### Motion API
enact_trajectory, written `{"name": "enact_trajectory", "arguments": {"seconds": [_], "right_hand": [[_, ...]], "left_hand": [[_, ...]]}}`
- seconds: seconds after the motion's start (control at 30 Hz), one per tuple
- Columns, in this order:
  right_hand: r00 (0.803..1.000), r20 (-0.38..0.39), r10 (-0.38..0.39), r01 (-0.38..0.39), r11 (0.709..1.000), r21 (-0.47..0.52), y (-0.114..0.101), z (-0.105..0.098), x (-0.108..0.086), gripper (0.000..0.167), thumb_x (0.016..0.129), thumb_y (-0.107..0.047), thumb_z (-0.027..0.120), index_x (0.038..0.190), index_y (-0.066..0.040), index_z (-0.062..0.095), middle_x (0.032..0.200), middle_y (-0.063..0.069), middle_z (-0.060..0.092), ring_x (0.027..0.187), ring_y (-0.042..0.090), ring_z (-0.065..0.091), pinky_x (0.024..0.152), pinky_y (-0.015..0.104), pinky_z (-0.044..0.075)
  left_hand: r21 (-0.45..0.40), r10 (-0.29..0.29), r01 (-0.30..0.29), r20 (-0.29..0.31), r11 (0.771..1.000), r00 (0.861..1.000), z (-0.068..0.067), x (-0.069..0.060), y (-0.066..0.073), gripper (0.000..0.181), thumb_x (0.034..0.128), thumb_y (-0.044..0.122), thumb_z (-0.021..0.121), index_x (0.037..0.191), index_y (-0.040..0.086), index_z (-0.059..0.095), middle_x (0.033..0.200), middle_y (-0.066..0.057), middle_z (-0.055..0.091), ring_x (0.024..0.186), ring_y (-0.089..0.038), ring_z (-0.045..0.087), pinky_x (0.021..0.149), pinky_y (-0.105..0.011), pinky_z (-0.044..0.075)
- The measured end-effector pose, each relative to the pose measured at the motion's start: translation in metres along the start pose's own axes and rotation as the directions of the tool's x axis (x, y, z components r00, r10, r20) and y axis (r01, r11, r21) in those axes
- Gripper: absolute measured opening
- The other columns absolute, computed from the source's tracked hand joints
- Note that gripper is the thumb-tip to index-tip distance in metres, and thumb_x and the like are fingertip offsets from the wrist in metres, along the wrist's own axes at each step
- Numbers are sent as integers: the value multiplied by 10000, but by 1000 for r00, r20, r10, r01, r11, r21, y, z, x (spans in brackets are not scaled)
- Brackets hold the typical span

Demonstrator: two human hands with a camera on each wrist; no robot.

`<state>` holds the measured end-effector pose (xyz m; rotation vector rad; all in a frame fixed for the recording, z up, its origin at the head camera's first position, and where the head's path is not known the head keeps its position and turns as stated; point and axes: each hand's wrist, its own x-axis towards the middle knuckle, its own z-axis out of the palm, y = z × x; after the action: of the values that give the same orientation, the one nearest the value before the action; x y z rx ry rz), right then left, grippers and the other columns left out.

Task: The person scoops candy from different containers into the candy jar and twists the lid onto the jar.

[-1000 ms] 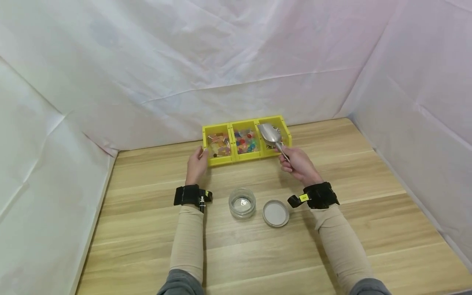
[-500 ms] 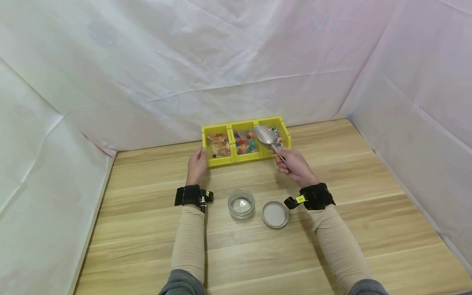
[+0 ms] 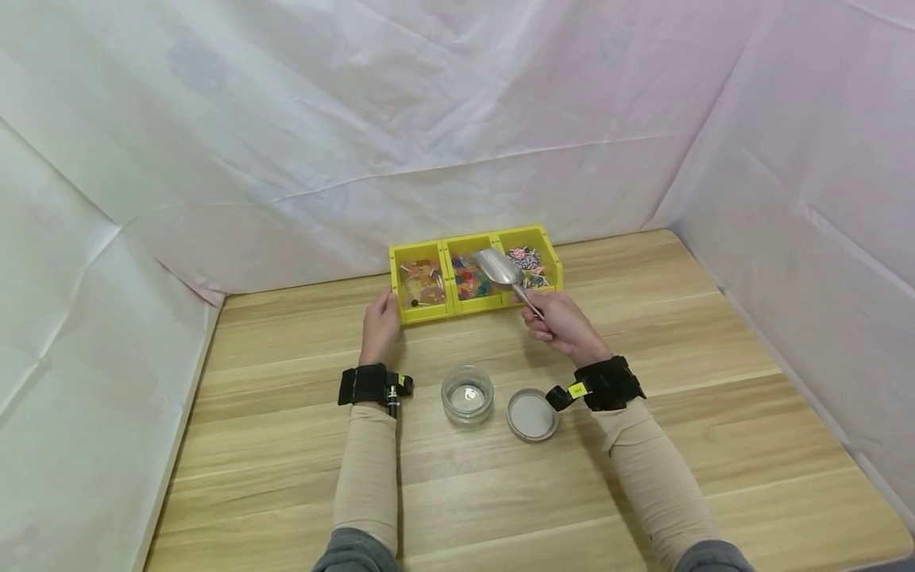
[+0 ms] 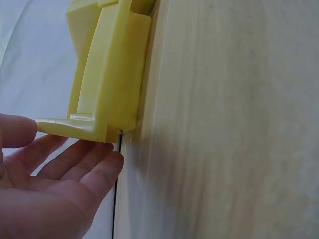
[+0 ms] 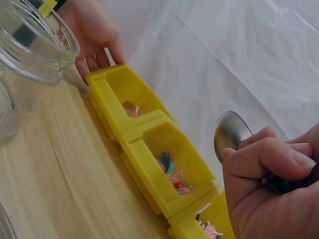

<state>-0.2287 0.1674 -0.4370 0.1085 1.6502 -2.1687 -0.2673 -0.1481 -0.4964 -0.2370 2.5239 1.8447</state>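
A metal scoop is gripped by its handle in my right hand, its bowl over the middle of three joined yellow bins. Whether the bowl holds anything cannot be seen. At the left end of the bins my left hand touches the outer wall. In the left wrist view its thumb meets the rim and its fingers lie along the outside, barely bent. Small orange and purple pieces fill the left bin, colourful pieces the middle one, and tiny striped lollipops the right one.
A clear glass jar stands uncovered on the wooden table, in front of the bins. Beside it, to the right, lies a round lid. White cloth hangs close behind the bins and along both sides.
The scoop and my right hand have shifted left, from over the right bin to over the middle one. More of the lollipops shows now. My left hand stays at the left bin.
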Motion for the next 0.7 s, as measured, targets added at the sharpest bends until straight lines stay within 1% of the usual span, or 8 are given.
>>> {"name": "enact_trajectory", "arguments": {"seconds": [0.17,0.33,0.53,0.7], "right_hand": [[999,32,9,-8,1000,-15,0,5,-2,326,1089,-205,351,1198,44,530,690,-25,478,455,12,322,372,132,279],[999,53,14,-13,999,-33,1,9,-3,324,1086,-201,353,1200,37,542,686,-24,489,455,14,326,369,128,287],[997,67,34,-27,994,-102,3,15,-5,327,1084,-217,369,1187,30,556,681,-28,482,458,19,328,376,135,288],[995,82,57,-43,985,-165,5,22,-6,348,1078,-229,402,1254,37,543,702,-26,486,466,30,334,387,154,286]], "left_hand": [[-20,11,-12,-16,1000,1000,4,0,-1,456,1077,362,366,1502,216,440,1531,-72,447,1434,-267,371,1194,-456,298],[-26,24,-25,-17,999,1000,7,-1,-1,456,1077,375,368,1497,217,449,1534,-67,443,1436,-266,368,1196,-457,293],[-22,5,-5,-3,1000,1000,6,-1,-2,456,1078,379,365,1506,236,432,1547,-69,425,1447,-267,350,1201,-467,280],[-34,-2,2,-4,999,1000,5,-4,-1,454,1081,354,357,1506,215,434,1546,-83,422,1446,-274,349,1200,-469,282]]}}
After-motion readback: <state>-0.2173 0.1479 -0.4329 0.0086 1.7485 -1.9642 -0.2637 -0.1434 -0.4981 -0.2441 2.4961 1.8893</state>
